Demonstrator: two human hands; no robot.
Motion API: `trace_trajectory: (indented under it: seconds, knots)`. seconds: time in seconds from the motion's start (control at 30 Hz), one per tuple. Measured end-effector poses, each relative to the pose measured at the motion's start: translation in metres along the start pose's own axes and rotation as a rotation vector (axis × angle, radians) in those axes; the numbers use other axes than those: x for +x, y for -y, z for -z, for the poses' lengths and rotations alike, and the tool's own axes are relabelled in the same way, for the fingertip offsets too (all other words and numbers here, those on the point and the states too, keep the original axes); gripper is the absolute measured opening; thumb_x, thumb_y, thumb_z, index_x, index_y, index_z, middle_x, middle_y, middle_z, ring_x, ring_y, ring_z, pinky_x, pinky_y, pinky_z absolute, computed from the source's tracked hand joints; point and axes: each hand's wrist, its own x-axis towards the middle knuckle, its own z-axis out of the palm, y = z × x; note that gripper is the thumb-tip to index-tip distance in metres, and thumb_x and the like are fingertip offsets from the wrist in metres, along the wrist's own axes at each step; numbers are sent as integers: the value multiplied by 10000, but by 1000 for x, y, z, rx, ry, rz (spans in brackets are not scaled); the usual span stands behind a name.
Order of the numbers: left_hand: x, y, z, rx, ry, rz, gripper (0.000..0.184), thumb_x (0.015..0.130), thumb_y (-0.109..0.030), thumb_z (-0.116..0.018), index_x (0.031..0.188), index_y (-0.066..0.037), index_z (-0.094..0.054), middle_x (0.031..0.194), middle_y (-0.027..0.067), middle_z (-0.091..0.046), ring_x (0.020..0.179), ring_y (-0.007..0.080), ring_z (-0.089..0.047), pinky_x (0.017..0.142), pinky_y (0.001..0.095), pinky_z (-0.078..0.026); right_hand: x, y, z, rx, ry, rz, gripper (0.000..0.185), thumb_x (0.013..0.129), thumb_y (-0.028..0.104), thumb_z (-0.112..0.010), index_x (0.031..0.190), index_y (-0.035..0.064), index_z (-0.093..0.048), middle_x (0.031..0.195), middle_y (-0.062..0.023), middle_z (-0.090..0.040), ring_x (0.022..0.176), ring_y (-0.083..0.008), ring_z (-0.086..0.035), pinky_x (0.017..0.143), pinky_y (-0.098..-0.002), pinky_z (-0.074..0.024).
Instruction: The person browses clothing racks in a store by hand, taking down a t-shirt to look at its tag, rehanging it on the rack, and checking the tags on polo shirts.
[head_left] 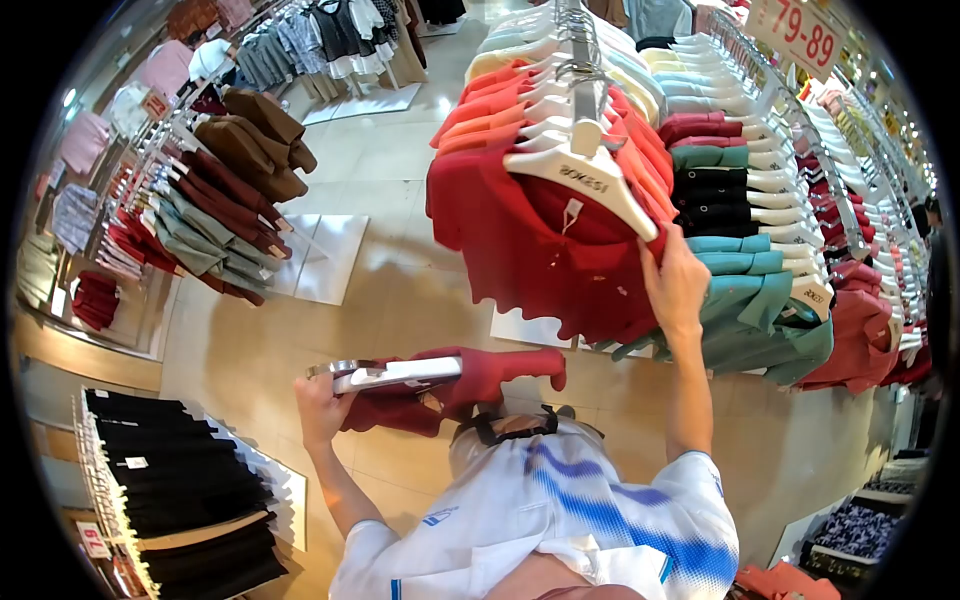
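My left hand (322, 405) is closed at the hook end of a white hanger (400, 374), held low in front of my body. From this hanger hangs a dark red garment (500, 375), partly folded over itself. At the right, my right hand (677, 282) is closed on the shoulder of a dark red shirt (520, 245) that hangs at the front of a rack. The shirt sits on its own white hanger (580, 172) with lettering, and a small tag (572, 212) shows at its neckline.
Orange shirts (490, 100) hang behind the red one. To the right, teal shirts (765, 310) fill another rack under a price sign (798, 35). Brown jackets (245, 150) hang at the left. Black garments (170, 470) line a low rack at lower left, above a white base (325, 260) farther back.
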Motion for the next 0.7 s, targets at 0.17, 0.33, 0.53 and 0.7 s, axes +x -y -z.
trace_trajectory:
  seconds: [0.17,0.33,0.53,0.7]
  knots:
    - [-3,14,12,-38,-64,40,235,668,-181,-806,794,-58,-650,689,122,-626,621,342,-588,556,421,-418,-6,-8,53,129,-1,32,222,834,108,-677,1038,77,-594,744,-164,-615,627,-349,-613,555,-392,-465]
    - [34,23,38,-34,-25,-139,264,646,-137,-800,845,-56,-648,721,133,-647,645,343,-624,571,412,-461,-73,-40,91,74,43,-7,273,767,129,-685,1016,41,-616,800,-191,-623,697,-398,-619,625,-416,-485]
    - [135,-13,21,-3,143,-278,228,713,-182,-746,876,-85,-620,756,131,-647,702,345,-631,598,424,-468,-147,-81,150,-232,-140,-98,196,748,-1,-644,942,31,-638,759,-169,-606,637,-314,-611,615,-348,-486]
    - [198,-66,-16,55,191,-435,219,791,-234,-676,875,-86,-538,723,114,-616,700,349,-605,592,457,-428,-184,-105,199,-433,-210,-262,228,756,18,-670,979,65,-658,748,-176,-612,623,-356,-588,581,-376,-471]
